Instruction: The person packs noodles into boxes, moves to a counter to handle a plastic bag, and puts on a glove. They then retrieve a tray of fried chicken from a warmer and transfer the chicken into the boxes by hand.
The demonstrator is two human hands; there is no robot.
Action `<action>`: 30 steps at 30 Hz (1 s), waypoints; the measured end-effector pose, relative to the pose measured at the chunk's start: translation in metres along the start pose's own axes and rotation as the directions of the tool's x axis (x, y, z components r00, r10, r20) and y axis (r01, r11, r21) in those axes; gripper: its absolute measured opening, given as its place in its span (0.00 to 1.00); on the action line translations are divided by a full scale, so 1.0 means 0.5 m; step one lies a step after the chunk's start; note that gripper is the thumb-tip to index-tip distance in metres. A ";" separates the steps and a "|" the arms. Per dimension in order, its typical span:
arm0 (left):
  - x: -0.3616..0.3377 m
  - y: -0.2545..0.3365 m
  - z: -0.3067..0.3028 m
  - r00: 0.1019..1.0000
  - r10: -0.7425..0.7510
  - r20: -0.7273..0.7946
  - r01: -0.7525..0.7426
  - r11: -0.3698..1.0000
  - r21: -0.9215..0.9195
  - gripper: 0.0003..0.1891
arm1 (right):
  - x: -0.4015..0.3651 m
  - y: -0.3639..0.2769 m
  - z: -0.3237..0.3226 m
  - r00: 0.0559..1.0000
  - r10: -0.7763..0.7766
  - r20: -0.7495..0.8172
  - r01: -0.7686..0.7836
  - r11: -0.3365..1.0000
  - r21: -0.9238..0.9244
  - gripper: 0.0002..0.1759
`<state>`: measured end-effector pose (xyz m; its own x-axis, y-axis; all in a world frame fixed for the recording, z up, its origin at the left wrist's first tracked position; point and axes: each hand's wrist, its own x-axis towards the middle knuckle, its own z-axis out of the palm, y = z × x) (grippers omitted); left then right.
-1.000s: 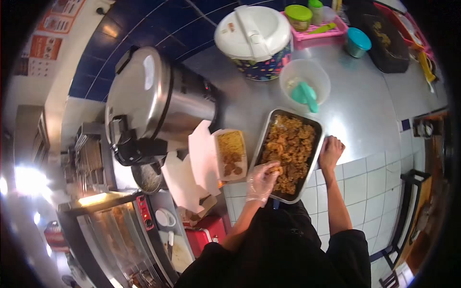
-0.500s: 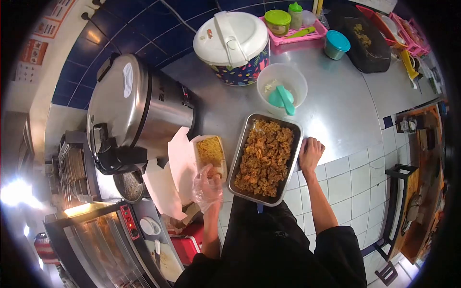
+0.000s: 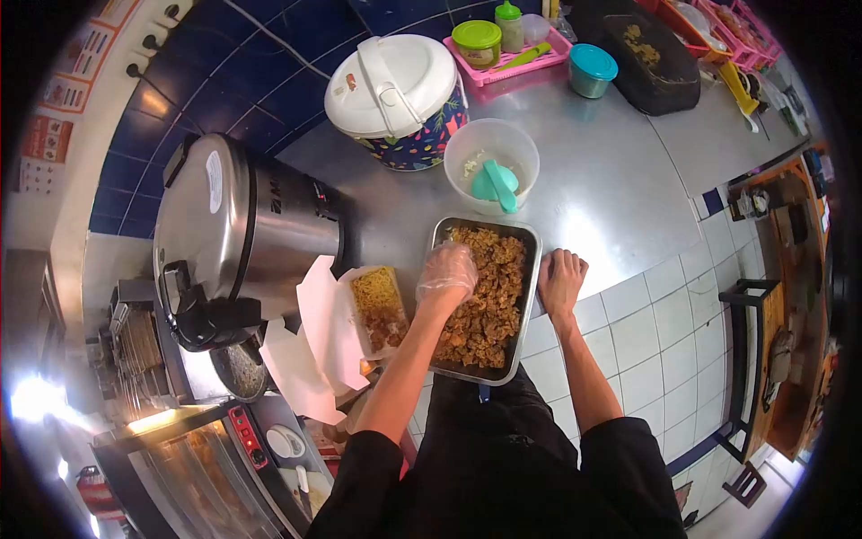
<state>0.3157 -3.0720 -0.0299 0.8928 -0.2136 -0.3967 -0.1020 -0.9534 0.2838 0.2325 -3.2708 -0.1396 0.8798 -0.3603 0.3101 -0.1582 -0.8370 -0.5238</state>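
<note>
My left hand (image 3: 449, 274), in a clear plastic glove, reaches into the upper left of a metal tray (image 3: 530, 310). Brown crumbly fried pieces (image 3: 489, 305) fill the tray; the curled gloved fingers are down among them, their tips hidden. Left of the tray stands an unfolded white takeaway box (image 3: 328, 314) with its lid flaps spread. Inside it lie yellow noodle-like or rice-like food (image 3: 375, 292) and brown pieces (image 3: 386, 332) at the near end. My bare right hand (image 3: 563, 278) rests on the counter edge beside the tray's right rim, fingers folded in and nothing showing in them.
A large steel cooker (image 3: 215, 234) stands to the left. Behind the tray are a translucent tub (image 3: 458, 148) with a turquoise scoop (image 3: 496, 182) and a white-lidded container (image 3: 391, 85). A pink basket (image 3: 530, 63) and turquoise-lidded jar (image 3: 593, 67) sit farther back. A glass-fronted warmer (image 3: 197, 467) is lower left.
My left hand has moved up and right from the takeaway box into the tray. Brown pieces now show in the box's near end. My right hand stays at the counter edge; the view has shifted.
</note>
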 end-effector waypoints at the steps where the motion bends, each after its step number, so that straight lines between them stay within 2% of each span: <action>1: 0.008 0.012 0.002 1.000 0.009 0.005 -0.009 1.000 0.004 0.10 | -0.001 -0.001 0.000 1.000 0.002 0.003 -0.002 1.000 0.004 0.05; 3: 0.018 0.032 0.008 0.972 -0.124 0.202 0.084 0.978 0.193 0.09 | -0.003 0.000 -0.002 1.000 0.013 0.014 -0.012 0.999 -0.041 0.05; 7: 0.024 0.002 0.039 0.988 -0.054 0.145 0.023 0.978 0.206 0.10 | 0.000 -0.002 -0.001 1.000 0.007 -0.008 -0.007 1.000 0.007 0.05; 9: 0.023 -0.026 0.053 0.998 0.019 -0.066 -0.016 0.999 0.033 0.11 | -0.001 0.000 -0.004 1.000 0.015 -0.013 -0.015 1.000 0.015 0.05; 10: 0.014 -0.033 0.042 0.997 0.025 -0.067 -0.023 0.999 0.037 0.11 | -0.001 0.000 -0.003 1.000 0.013 -0.010 -0.013 1.000 0.021 0.05; 12: -0.013 -0.048 0.017 0.950 0.192 -0.245 -0.216 0.974 -0.074 0.13 | -0.003 0.001 -0.005 1.000 0.019 -0.010 -0.018 1.000 0.025 0.04; 13: -0.030 -0.046 0.005 0.950 0.195 -0.245 -0.219 0.973 -0.071 0.13 | -0.002 0.000 -0.007 1.000 0.021 -0.001 -0.021 1.000 0.018 0.04; 14: -0.048 -0.044 -0.008 0.973 0.078 -0.216 -0.154 0.920 -0.361 0.13 | -0.001 -0.002 -0.008 1.000 0.022 0.008 -0.022 1.000 0.013 0.04; 15: -0.065 -0.048 -0.014 0.988 -0.032 -0.154 -0.071 0.783 -0.619 0.14 | 0.000 -0.004 -0.008 1.000 0.020 0.009 -0.020 1.000 0.017 0.04; 16: -0.080 -0.055 -0.011 0.994 -0.080 -0.068 -0.012 0.554 -0.832 0.15 | 0.000 -0.002 -0.009 1.000 0.019 0.010 -0.020 1.000 0.016 0.04; 17: -0.101 -0.064 -0.010 0.993 -0.091 -0.073 -0.010 0.557 -0.831 0.15 | -0.001 -0.002 -0.007 1.000 0.017 0.013 -0.018 1.000 0.017 0.05; 19: -0.155 -0.062 -0.033 0.994 -0.007 -0.106 -0.105 0.088 -0.991 0.16 | -0.001 -0.003 -0.003 1.000 0.009 0.014 -0.009 1.000 0.027 0.05; 21: -0.208 -0.050 -0.044 0.996 -0.056 -0.065 -0.061 0.075 -0.995 0.17 | 0.000 -0.005 -0.005 1.000 0.013 0.018 -0.013 1.000 0.002 0.05; 23: -0.246 -0.043 -0.039 0.982 -0.051 -0.182 -0.184 -0.055 -0.981 0.19 | -0.001 0.000 0.001 1.000 -0.012 0.015 0.012 1.000 -0.005 0.05; 25: -0.293 -0.018 -0.078 0.985 -0.095 -0.147 -0.153 -0.067 -0.986 0.21 | -0.003 0.002 0.006 1.000 -0.012 0.005 0.012 1.000 -0.002 0.05; 27: -0.358 0.009 -0.125 0.976 -0.023 -0.216 -0.216 -0.048 -0.975 0.20 | -0.005 0.006 0.011 1.000 -0.021 0.014 0.021 1.000 -0.004 0.04; 29: -0.429 0.052 -0.205 0.921 0.144 -0.362 -0.366 0.001 -0.931 0.17 | -0.010 0.009 0.014 0.999 -0.022 0.035 0.023 0.999 -0.036 0.04; 30: -0.453 0.061 -0.219 0.881 0.198 -0.429 -0.410 -0.130 -0.903 0.18 | -0.010 0.006 0.014 0.999 -0.030 0.038 0.032 0.998 -0.046 0.04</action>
<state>0.1585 -3.0296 0.1642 0.9549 -0.2857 0.0810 0.0434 0.4040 0.9137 0.2305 -3.2687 -0.1482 0.9007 -0.3189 0.2950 -0.1507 -0.8663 -0.4763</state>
